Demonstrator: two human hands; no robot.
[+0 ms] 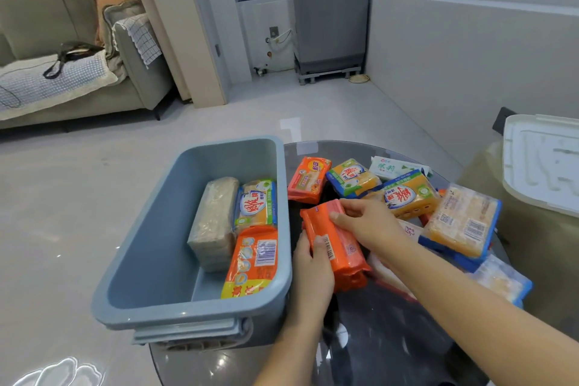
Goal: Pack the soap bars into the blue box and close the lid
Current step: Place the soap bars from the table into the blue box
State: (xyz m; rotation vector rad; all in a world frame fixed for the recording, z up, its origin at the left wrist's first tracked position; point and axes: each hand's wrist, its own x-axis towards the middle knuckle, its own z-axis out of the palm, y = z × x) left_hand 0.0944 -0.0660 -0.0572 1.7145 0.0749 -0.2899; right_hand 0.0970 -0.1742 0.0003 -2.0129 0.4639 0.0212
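The glass surface (391, 338) is round and crowded, so I'm working right at its left edge where the blue box (150, 247) sits, lid off. That white lid (539, 163) is parked well off to my right for later. Three packs are already in along the box's right wall, the left half is bare. Rest of the soap pile (407, 194) is just behind my hands. Right now the orange soap pack (338, 244) is pinched between both grips: left hand (308, 263) on the near edge, right hand (366, 222) over the top. I'd stand it on edge beside the others, saves room.
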